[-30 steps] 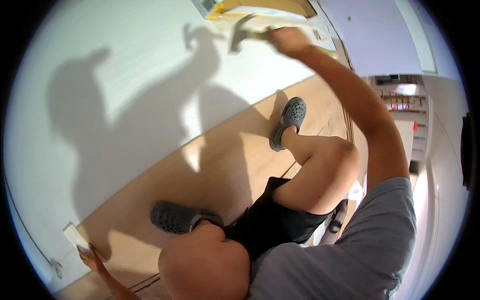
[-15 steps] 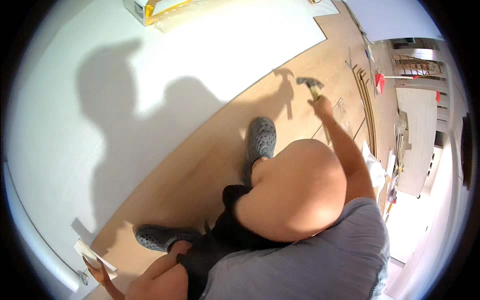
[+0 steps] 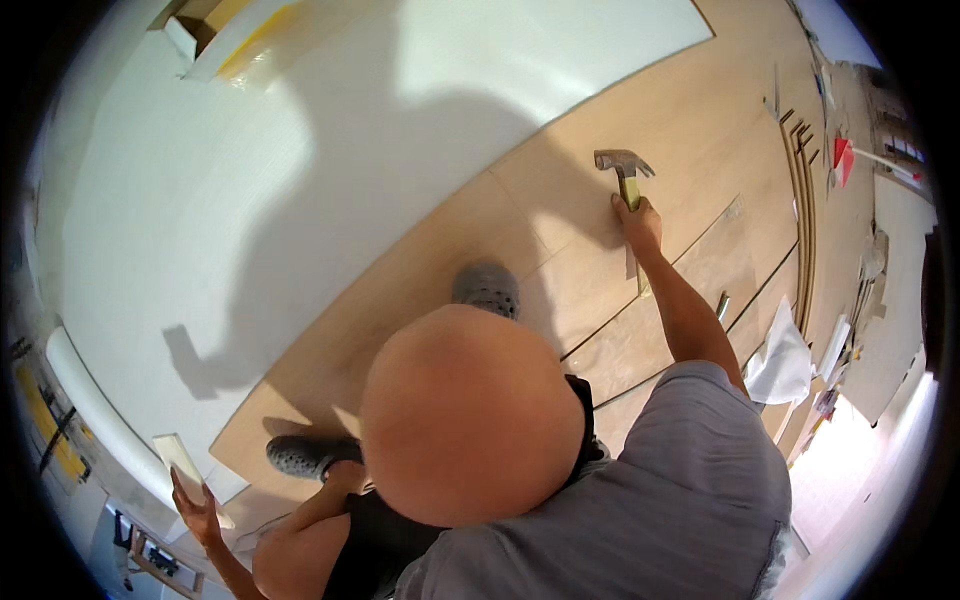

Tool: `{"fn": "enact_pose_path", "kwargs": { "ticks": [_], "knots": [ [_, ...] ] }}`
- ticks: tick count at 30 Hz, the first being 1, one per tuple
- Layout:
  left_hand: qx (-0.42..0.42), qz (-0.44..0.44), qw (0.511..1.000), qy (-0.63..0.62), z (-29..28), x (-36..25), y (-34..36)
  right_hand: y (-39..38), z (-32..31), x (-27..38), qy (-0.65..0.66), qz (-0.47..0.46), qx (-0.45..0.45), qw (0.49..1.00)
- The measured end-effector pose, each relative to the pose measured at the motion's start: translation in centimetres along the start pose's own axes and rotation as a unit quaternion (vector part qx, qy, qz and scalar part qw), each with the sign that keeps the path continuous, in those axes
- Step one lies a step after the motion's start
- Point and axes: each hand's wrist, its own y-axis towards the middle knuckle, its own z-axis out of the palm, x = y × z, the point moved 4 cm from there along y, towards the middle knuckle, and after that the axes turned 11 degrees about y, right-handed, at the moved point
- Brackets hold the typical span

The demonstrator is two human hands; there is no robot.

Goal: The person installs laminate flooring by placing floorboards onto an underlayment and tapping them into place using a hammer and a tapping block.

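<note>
My right hand [image 3: 640, 222], at the upper right, is closed round the handle of a claw hammer [image 3: 626, 172]. The hammer's head points away from me, above light wood flooring planks [image 3: 560, 190]. Down at the lower left, my left hand [image 3: 197, 505] grips a pale, flat rectangular block [image 3: 180, 463]. That block is near the corner where the planks meet white underlay [image 3: 160, 250]. My bent knee and two grey clogs [image 3: 487, 288] fill the middle, hiding part of the planks.
A roll of white sheeting [image 3: 105, 405] lies along the left. An opened carton [image 3: 215, 25] rests on the underlay at the top. Several long thin brown strips [image 3: 803, 220], a white plastic bag [image 3: 783, 355] and a red-headed tool [image 3: 843, 160] lie to the right.
My body and view have shifted, and my knee now stands nearer the middle. The hammer has turned more upright in my right hand. Both hands keep their hold.
</note>
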Motion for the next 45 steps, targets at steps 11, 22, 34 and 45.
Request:
{"fn": "enact_pose_path", "kwargs": {
  "ticks": [11,22,34,45],
  "knots": [
    [0.025,0.127,0.990,0.052,0.2,-18.7,16.5,0.0,0.5,-0.2,0.005,-0.036,0.006,0.999],
    [-0.100,0.381,0.918,0.039,6.0,-48.3,33.9,-0.6,0.3,-0.9,0.006,-0.052,0.037,0.998],
    [-0.253,0.382,0.889,-0.001,9.8,-56.0,35.3,-9.6,3.6,1.8,0.071,0.048,0.010,0.996],
    [-0.277,0.353,0.894,-0.003,11.0,-56.1,35.9,-12.7,4.8,5.3,0.069,0.083,0.044,0.993]
  ]
}}
